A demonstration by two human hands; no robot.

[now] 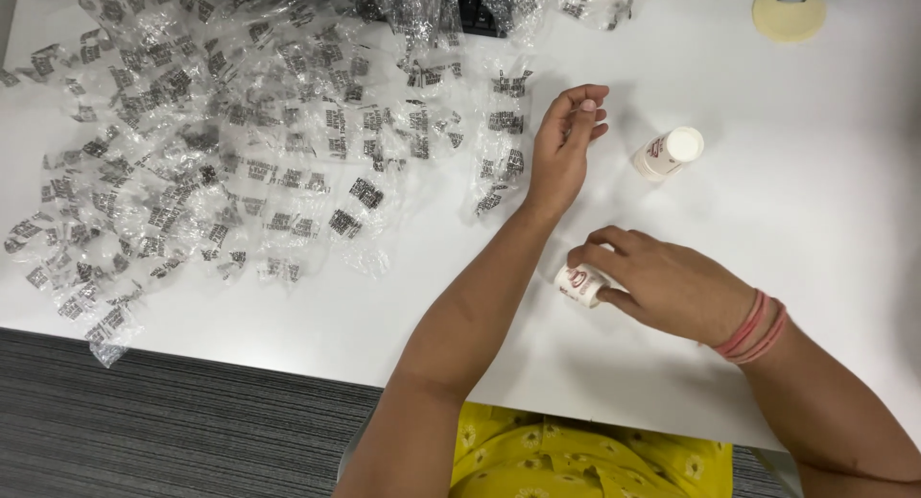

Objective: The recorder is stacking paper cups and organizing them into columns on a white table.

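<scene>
My right hand (662,282) rests on the white table (825,191) and grips a small white bottle (579,284) with a red label, lying on its side. My left hand (564,148) is stretched forward above the table, fingers curled together near the edge of the plastic pile; whether it pinches anything I cannot tell. A second small white bottle (669,154) with a white cap stands tilted on the table just right of my left hand, untouched.
A large heap of clear plastic wrappers (240,133) with black printed patches covers the table's left and back. A round yellow base (788,15) with a grey post stands at the back right. The table's front edge meets grey carpet (144,421) below.
</scene>
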